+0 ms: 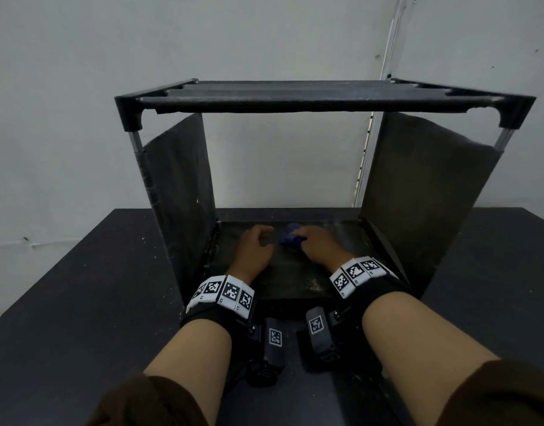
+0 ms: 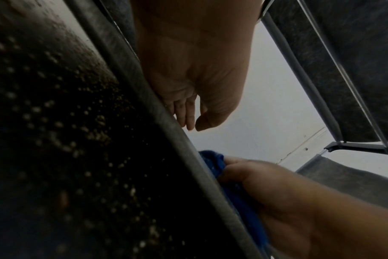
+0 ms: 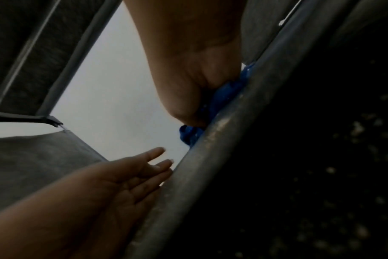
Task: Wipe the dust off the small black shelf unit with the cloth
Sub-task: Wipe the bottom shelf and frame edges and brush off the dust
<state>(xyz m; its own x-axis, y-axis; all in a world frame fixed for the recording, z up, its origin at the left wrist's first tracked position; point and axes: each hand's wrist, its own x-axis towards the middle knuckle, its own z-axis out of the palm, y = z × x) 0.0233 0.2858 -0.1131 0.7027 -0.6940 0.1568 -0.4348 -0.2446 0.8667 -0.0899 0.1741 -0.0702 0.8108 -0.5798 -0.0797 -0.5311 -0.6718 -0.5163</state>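
Observation:
The small black shelf unit (image 1: 295,98) stands on a black table, open towards me. Both my hands are inside it, low over the dusty bottom shelf (image 1: 290,273). My right hand (image 1: 315,244) grips a bunched blue cloth (image 1: 290,238) and holds it against the shelf near the back middle. In the right wrist view the cloth (image 3: 219,99) sits pressed between that hand (image 3: 188,70) and the shelf's rail. My left hand (image 1: 254,244) rests just left of the cloth with relaxed fingers and holds nothing; its fingers (image 3: 154,154) show straight. Pale dust specks (image 2: 95,135) cover the shelf surface.
Black fabric side panels (image 1: 184,195) (image 1: 418,186) close in the hands left and right, and the top shelf hangs above them. The black table (image 1: 80,287) extends to both sides of the unit. A white wall (image 1: 280,164) stands right behind it.

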